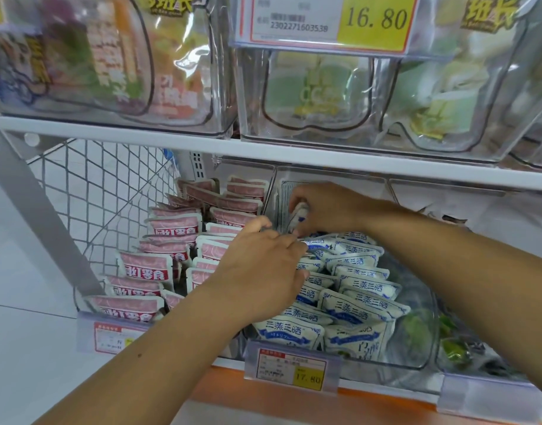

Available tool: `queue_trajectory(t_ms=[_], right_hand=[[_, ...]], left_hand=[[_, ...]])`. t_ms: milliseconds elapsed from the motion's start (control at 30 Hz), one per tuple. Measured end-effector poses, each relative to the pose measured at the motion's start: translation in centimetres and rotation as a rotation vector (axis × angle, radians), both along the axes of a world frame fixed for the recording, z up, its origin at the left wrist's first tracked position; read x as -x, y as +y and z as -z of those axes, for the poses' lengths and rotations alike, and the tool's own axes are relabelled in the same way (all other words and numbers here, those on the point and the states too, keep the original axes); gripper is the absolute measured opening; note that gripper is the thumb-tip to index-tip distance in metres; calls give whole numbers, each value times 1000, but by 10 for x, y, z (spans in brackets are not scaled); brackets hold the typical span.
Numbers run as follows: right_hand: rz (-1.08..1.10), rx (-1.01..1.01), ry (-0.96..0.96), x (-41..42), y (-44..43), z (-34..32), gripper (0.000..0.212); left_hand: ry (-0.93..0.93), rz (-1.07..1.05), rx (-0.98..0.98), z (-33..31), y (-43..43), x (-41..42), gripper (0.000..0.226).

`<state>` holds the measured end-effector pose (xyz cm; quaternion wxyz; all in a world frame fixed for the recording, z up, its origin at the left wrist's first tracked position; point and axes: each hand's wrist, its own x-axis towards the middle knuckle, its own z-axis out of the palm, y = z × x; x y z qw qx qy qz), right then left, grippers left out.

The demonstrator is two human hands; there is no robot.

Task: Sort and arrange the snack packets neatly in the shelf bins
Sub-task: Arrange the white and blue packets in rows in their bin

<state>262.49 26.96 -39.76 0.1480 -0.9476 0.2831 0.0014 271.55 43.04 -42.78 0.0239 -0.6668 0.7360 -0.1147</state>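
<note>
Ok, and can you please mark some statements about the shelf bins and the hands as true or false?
1. The right hand pinches a white and blue packet at the back of the middle bin. True.
2. The pink packets lie in the bin to the right of the middle bin. False: they lie in the bin to its left.
3. The lower price tag on the middle bin reads 17.80. True.
4. The upper price tag reads 12.50. False: it reads 16.80.
</note>
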Motion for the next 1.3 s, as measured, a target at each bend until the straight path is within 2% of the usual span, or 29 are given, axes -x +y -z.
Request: queue_trajectory(t_ms=[67,133,267,400,467,533,633,667,800,967,1033,1133,1233,1300], right_hand=[[21,-78,36,1,-2,12,39],[44,-119,59,7,-10,12,28],[0,-69,-24,15,-17,-1,22],[-90,-27,148,6,-15,13,23],[-73,-145,142,9,-17,8,26],[-15,-211,75,16,-18,-2,30],[205,-198,-208,21,-30,-1,26],[252,-191,-240,20,-32,2,26],[219,-147,-190,15,-29,6,40],[140,-77,-171,22,-23,11,19],[131,-113,-178,28,-18,8,26],[157,-134,-171,33,-15,4,22],[264,-121,-325,41,-10,-2,17],[369,-159,-418,50,-2,-9,29]], left_hand=[[17,3,35,2,1,-2,76],[35,9,59,4,2,-3,73],[46,25,56,4,1,-2,76],[32,30,54,1,0,-1,76],[30,32,37,2,-1,-1,80],[26,26,41,1,-1,0,81],[12,13,14,-2,-1,2,76],[11,13,-2,-2,-1,2,74],[-8,14,7,-5,0,3,74],[91,-13,45,-6,-2,3,57],[164,-35,39,-8,-8,5,69],[172,-37,28,-10,-19,9,82],[76,-60,12,-6,-21,7,74],[56,-72,22,-4,-17,6,73]])
